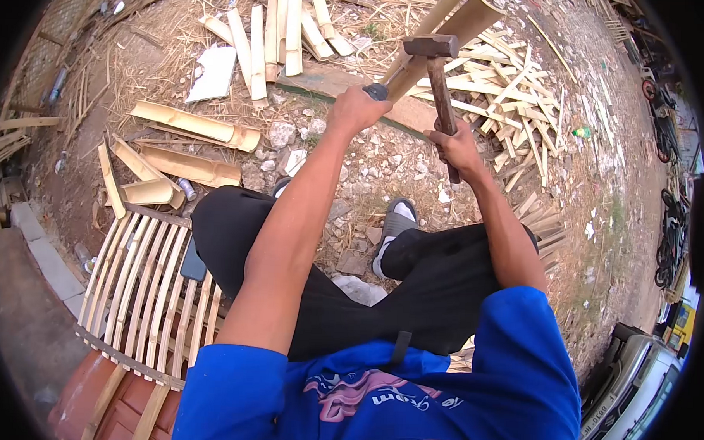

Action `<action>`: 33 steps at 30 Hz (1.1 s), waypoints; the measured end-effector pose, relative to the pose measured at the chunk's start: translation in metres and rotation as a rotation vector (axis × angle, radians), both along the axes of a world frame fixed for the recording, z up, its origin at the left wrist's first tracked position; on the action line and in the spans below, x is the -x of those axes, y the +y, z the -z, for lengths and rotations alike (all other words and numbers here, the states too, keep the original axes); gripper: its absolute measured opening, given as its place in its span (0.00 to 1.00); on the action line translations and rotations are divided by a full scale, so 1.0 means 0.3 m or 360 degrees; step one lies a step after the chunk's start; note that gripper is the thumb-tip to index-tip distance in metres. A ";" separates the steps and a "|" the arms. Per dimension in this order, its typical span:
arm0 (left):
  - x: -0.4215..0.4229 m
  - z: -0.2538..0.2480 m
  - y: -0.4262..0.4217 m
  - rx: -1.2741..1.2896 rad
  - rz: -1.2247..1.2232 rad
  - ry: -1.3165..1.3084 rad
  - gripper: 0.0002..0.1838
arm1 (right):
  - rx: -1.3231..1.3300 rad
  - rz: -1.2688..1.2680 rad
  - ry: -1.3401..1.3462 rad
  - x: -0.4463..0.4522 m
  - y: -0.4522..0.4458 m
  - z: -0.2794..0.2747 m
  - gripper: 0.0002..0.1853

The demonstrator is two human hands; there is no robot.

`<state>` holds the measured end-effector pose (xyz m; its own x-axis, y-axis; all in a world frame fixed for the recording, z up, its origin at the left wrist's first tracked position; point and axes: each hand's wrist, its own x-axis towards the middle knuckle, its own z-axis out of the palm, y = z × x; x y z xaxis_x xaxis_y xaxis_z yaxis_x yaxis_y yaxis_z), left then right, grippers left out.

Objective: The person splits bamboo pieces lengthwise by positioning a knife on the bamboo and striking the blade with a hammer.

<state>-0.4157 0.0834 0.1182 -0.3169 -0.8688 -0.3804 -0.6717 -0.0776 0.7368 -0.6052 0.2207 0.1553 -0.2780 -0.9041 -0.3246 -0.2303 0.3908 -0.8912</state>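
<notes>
Left hand: The person's left hand (358, 110) closes around a dark handle (378, 91), fingers wrapped tight; the rest of that tool is hard to make out.
Right hand: The right hand (461, 148) grips a hammer (442, 91) low on its wooden shaft, fist closed, the steel head raised.
Split bamboo: A tilted length of split bamboo (469, 21) rises ahead of the person, just beside the dark handle and behind the hammer head in this view; whether head and bamboo touch cannot be told.
Plank: A long plank (326, 81) lies on the stony ground beneath the hands, its left end near a white panel (214, 73).
Strip pile: Narrow pale strips (519, 102) lie heaped by the plank's right end.
Bamboo halves: Curved halves (196, 127) lie on the ground beyond the far end of a slatted bench (144, 290).
Phone: A phone (193, 259) rests along the bench's right edge, beside the person's black-clad left leg (228, 223).
</notes>
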 end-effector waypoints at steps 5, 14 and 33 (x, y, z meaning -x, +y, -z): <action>0.000 -0.019 -0.002 0.0054 0.0044 -0.0008 0.32 | 0.0664 0.0117 0.0235 -0.003 -0.039 -0.050 0.12; -0.011 -0.040 0.001 -0.0065 0.0055 -0.0065 0.30 | 0.0953 0.0112 0.0216 0.012 -0.052 -0.100 0.11; -0.004 -0.068 -0.002 -0.0118 0.0106 -0.0142 0.31 | 0.0622 0.0407 0.0062 -0.056 -0.046 -0.215 0.12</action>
